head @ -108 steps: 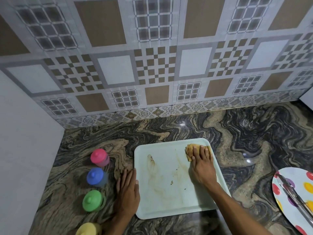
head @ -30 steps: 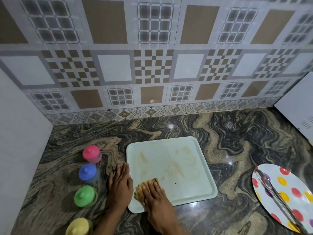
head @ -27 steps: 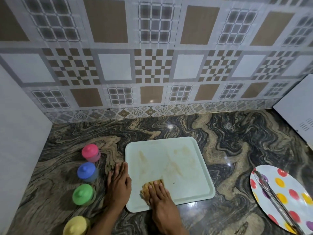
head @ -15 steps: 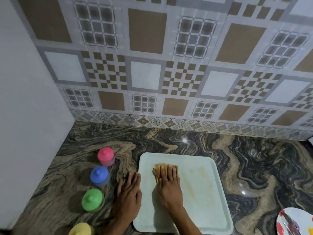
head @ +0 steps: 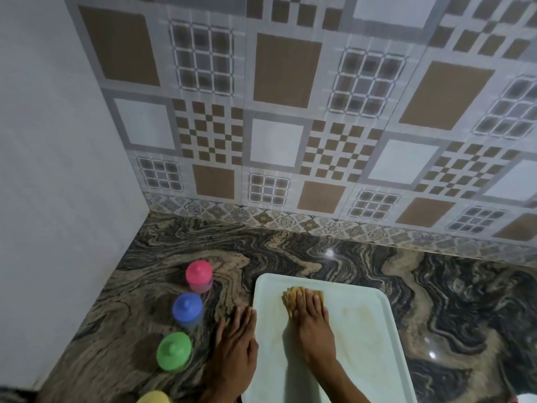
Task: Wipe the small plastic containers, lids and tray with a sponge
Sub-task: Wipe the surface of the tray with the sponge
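Step in hand: wiping the tray [head: 374,362]. The tray lies flat on the counter [head: 319,257], near its front edge. The sponge [head: 292,298] sits on the tray floor close to the far rim, left of centre.

Right hand [head: 315,333]: fingers straight and together, pressing flat on the sponge, not curled round it. Left hand [head: 235,347]: fingers straight, palm down on the counter, touching the tray's left rim, apparently to steady it.

Tray condition: faint yellowish smears show on the right half; the left half looks cleaner, though blur makes this uncertain. Judged partly wiped.

Containers: pink [head: 199,276], blue [head: 187,309], green [head: 173,351] and yellow [head: 154,398] stand in a row left of the tray, lids on. Neither hand touches them. Judged outstanding: the rest of the tray, then all four containers and lids.
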